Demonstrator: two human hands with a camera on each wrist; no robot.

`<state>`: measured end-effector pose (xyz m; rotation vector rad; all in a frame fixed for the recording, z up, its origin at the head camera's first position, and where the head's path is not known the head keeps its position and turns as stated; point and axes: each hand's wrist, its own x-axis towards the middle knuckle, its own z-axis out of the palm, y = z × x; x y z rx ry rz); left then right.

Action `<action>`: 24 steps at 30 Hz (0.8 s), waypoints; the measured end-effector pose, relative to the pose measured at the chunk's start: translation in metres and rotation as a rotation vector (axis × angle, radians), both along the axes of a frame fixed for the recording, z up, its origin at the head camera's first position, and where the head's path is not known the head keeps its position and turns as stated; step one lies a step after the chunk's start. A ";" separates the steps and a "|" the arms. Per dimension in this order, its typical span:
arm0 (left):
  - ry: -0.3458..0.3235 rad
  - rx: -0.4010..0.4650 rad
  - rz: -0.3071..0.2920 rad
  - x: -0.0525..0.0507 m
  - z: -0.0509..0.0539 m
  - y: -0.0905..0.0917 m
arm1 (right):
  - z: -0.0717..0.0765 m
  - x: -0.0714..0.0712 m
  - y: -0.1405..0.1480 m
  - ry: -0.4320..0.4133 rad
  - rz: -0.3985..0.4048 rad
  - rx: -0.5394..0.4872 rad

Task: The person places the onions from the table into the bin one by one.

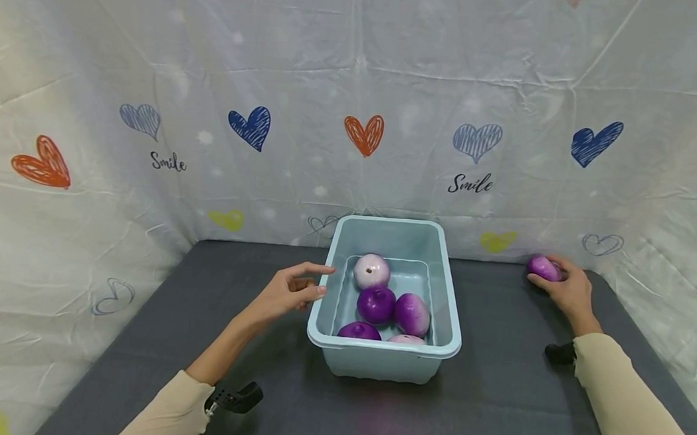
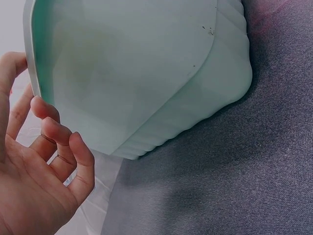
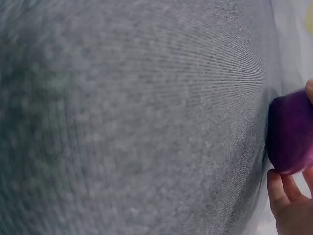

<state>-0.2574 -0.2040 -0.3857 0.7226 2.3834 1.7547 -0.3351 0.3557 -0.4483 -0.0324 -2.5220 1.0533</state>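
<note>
At the far right of the table, my right hand (image 1: pixel 571 294) grips a red onion (image 1: pixel 543 268), with thumb and fingers on either side of it. That purple onion (image 3: pixel 291 134) appears at the right edge of the right wrist view, with fingertips (image 3: pixel 276 188) beside it. A light blue plastic bin (image 1: pixel 381 362) stands mid-table and holds several onions, among them a purple one (image 1: pixel 376 304) and a paler one (image 1: pixel 372 271). My left hand (image 1: pixel 287 290) touches the bin's left rim with index finger and thumb. Its other fingers (image 2: pixel 80 161) are loosely curled beside the bin wall.
Dark grey cloth (image 1: pixel 481 398) covers the table. Behind it and along both sides hangs a white curtain (image 1: pixel 416 95) printed with hearts. The bin's back end stands close to the rear curtain, and the gripped onion is near the table's back edge.
</note>
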 end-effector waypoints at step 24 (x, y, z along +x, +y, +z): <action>0.005 0.003 -0.001 -0.001 -0.001 0.000 | 0.005 0.018 0.010 -0.047 0.091 -0.152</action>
